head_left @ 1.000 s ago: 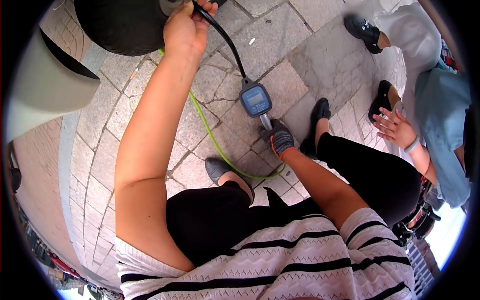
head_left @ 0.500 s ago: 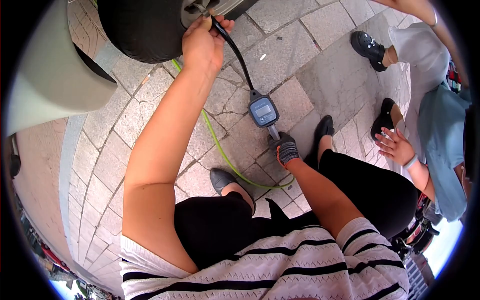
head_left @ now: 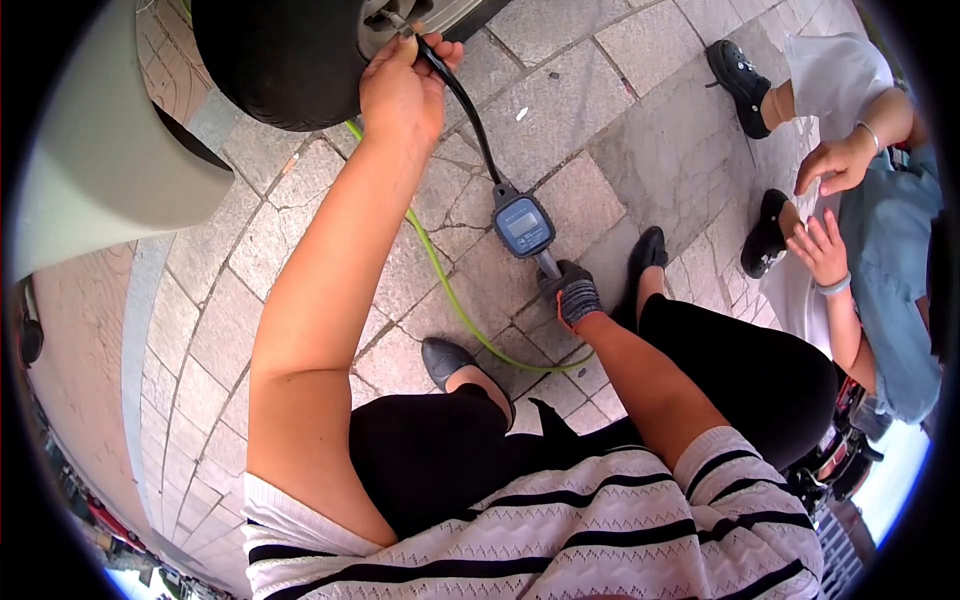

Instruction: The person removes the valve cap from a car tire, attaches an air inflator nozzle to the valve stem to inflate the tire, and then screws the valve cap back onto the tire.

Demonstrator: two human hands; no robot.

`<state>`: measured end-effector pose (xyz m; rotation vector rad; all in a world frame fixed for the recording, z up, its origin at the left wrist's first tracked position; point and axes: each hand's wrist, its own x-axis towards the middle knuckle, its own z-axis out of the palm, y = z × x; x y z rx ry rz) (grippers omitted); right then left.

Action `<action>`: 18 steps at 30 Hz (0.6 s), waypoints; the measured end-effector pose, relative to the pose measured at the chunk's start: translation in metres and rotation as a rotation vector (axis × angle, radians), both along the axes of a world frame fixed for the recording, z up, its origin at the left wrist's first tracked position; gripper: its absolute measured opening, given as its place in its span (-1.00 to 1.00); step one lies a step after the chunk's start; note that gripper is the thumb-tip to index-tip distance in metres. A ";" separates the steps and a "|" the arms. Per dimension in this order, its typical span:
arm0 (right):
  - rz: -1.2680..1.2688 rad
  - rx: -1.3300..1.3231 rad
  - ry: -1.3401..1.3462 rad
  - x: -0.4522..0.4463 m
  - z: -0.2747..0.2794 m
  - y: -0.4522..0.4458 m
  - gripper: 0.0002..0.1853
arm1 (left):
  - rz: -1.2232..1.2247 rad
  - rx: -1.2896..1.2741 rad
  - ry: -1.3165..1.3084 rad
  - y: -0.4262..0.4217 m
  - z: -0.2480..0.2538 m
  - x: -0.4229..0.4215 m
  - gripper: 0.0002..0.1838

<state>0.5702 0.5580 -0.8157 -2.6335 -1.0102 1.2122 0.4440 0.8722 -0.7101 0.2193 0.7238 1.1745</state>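
Note:
Bare fingers of my left hand [head_left: 403, 92] are closed around the end of a black hose [head_left: 468, 105], at the wheel hub [head_left: 378, 28] of a black tire [head_left: 275, 65]. The metal tip at the hub is partly hidden by my fingers. From there the hose runs down to a digital tire inflator gauge [head_left: 524, 226] with a grey screen, its face turned up. My right hand [head_left: 574, 293], in a grey knit glove with an orange cuff, is wrapped around the gauge's metal handle. A green air hose [head_left: 440, 290] loops over the paving below and passes behind my right forearm.
A pale car body panel [head_left: 110, 150] curves along the left. At the right stands another person in a teal top [head_left: 890, 290], both hands raised at waist height, black clogs [head_left: 742, 88] on the paving stones [head_left: 560, 60]. My own dark shoes [head_left: 450, 362] are beneath me.
The other person's hands have come closer together, the upper one moving down and the lower one up. My hands keep their grips, and the gauge has shifted very slightly.

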 end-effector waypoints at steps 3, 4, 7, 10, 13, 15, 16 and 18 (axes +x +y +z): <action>0.012 -0.015 0.012 0.001 0.004 0.001 -0.61 | -0.007 0.008 0.008 0.000 -0.001 0.000 -0.80; 0.005 -0.004 0.038 0.001 0.003 0.000 -0.61 | -0.007 0.025 0.011 0.000 -0.001 0.000 -0.80; 0.022 0.017 0.002 0.001 0.000 -0.002 -0.60 | -0.017 0.025 0.043 0.003 -0.004 0.000 -0.80; 0.048 0.027 -0.013 0.001 0.005 0.001 -0.61 | -0.019 0.035 0.045 0.004 -0.006 -0.001 -0.80; 0.076 0.029 -0.023 0.002 0.003 0.000 -0.61 | -0.025 0.044 0.039 0.006 -0.010 -0.002 -0.80; 0.088 0.039 -0.029 0.002 0.005 0.000 -0.61 | -0.026 0.038 0.039 0.007 -0.011 -0.002 -0.80; 0.097 0.031 -0.029 0.002 0.007 0.001 -0.61 | -0.026 0.039 0.038 0.007 -0.012 -0.002 -0.80; 0.106 0.022 -0.028 0.002 0.008 0.001 -0.61 | -0.025 0.038 0.038 0.008 -0.014 -0.002 -0.80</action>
